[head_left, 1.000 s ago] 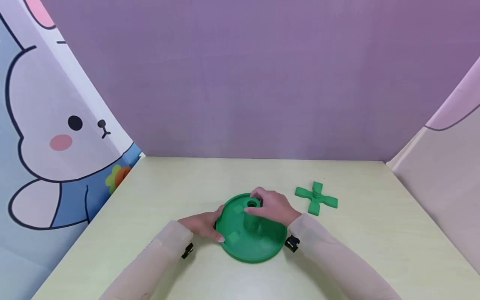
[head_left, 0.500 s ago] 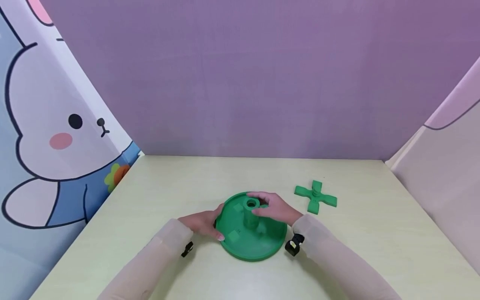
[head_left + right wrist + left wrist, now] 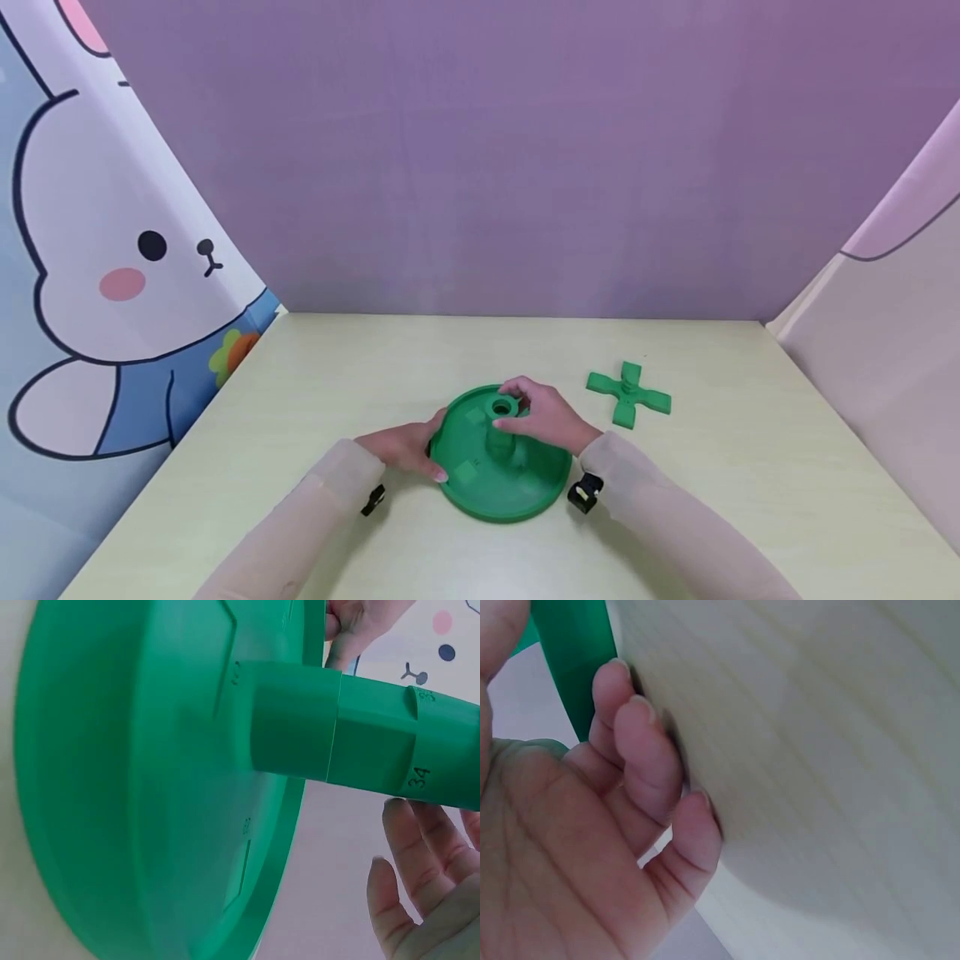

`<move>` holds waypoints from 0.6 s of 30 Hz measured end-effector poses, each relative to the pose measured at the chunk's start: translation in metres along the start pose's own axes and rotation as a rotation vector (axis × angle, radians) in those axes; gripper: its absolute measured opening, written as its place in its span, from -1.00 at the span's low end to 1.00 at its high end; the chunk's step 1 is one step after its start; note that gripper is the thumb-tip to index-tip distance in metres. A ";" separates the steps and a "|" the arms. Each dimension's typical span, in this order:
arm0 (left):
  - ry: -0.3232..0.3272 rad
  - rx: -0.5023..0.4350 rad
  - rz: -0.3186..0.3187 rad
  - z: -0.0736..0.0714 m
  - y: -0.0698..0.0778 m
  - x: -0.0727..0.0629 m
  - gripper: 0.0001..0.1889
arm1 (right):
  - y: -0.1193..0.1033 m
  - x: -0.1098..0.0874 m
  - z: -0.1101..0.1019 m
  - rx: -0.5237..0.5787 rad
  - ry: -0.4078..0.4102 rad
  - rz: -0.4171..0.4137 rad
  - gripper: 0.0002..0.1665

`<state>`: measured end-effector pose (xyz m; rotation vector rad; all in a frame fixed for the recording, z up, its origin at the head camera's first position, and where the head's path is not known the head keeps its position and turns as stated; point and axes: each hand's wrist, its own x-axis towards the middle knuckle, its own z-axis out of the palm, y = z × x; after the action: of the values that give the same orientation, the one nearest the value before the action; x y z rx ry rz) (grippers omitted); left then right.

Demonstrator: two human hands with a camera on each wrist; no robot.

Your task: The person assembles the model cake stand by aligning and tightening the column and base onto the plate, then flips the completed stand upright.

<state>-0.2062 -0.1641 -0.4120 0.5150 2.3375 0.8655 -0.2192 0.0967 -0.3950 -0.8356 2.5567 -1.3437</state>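
Left grip holds dish rim, right grip pinches tube. Only right-wrist view shows readable "34" — on tube.

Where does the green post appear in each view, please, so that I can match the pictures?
Head: the green post is below and slightly right of centre, on the dish.
Left wrist: not in it.
Right wrist: the post runs sideways across the upper right.
Shared landmark: the left hand, which shows in all three.
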 end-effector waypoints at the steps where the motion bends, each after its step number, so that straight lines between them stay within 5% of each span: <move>1: -0.001 0.005 0.000 0.000 0.000 0.000 0.17 | 0.001 0.000 0.000 0.002 -0.007 -0.005 -0.42; 10: 0.014 0.011 -0.005 0.003 -0.002 0.003 0.18 | 0.002 -0.001 -0.002 -0.045 -0.035 0.000 -0.36; 18: 0.009 -0.005 0.008 0.002 -0.002 0.002 0.18 | -0.002 -0.001 -0.001 0.024 -0.045 0.036 -0.33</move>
<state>-0.2069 -0.1633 -0.4152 0.5196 2.3418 0.8791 -0.2173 0.0970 -0.3928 -0.8027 2.5051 -1.3271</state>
